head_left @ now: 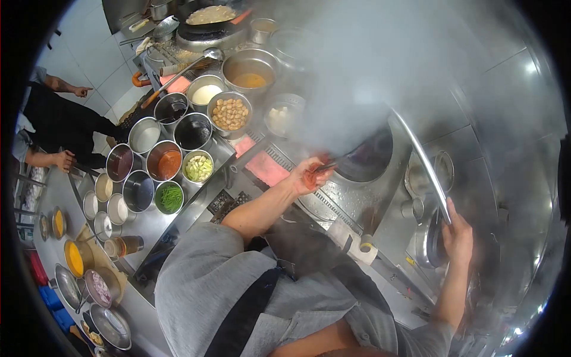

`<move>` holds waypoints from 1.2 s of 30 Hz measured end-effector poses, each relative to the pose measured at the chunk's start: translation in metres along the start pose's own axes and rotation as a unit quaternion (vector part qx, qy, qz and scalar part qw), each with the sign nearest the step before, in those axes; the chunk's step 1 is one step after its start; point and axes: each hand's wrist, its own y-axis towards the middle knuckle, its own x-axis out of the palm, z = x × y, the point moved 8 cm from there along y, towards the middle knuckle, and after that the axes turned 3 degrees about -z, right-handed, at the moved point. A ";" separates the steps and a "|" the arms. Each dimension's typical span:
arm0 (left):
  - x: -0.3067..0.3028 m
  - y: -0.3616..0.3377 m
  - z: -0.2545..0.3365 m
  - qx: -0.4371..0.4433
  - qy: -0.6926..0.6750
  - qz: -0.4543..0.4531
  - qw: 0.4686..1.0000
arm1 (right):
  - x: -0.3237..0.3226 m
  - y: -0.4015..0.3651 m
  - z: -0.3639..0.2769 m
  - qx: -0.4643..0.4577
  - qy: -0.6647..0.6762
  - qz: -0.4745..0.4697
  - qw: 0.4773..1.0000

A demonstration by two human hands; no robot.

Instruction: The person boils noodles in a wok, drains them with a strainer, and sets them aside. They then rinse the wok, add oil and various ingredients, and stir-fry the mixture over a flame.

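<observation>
My left hand (312, 174) is closed round the handle of a dark wok (372, 156), with a reddish cloth (310, 176) bunched in the grip. Thick steam hides the wok's far side and whatever is in it. Further right, my right hand (458, 237) grips the lower end of a long-handled metal cooking utensil (423, 157). Its shaft slants up and left over the wok's right side, and its head is lost in the steam.
Left of the stove, metal pots hold chopped green vegetable (170, 199), red sauce (165, 165) and brown round pieces (230, 114). A ladle (178, 76) rests near a pot of broth (250, 74). A second wok (209, 18) stands behind. Another person's hand (64, 160) is at the left counter.
</observation>
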 end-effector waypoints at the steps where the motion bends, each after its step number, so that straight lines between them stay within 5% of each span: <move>1: 0.005 0.002 -0.005 -0.015 -0.046 0.014 0.999 | -0.006 0.003 -0.003 -0.002 0.018 0.000 1.000; 7: 0.014 0.018 -0.010 -0.040 -0.008 -0.072 0.997 | -0.015 0.004 0.003 -0.012 0.045 0.007 0.999; 17: -0.016 0.015 -0.024 -0.074 0.083 0.027 0.993 | 0.055 -0.049 0.049 0.043 0.134 0.014 0.990; 19: -0.048 0.014 -0.010 -0.020 0.156 0.202 0.967 | 0.109 -0.081 0.078 0.084 0.140 -0.010 0.986; 22: -0.086 0.021 0.011 0.062 0.207 0.279 0.936 | 0.204 -0.124 0.092 0.150 0.196 -0.038 0.968; 28: -0.060 0.065 0.023 0.151 0.313 0.342 0.873 | 0.271 -0.116 0.046 0.358 0.470 -0.052 0.805; 30: -0.081 0.081 0.033 0.109 0.405 0.369 0.830 | 0.272 -0.093 0.040 0.328 0.481 -0.014 0.813; 36: -0.128 0.119 0.030 0.098 0.368 0.342 0.859 | 0.244 0.005 -0.001 0.207 0.555 -0.045 0.805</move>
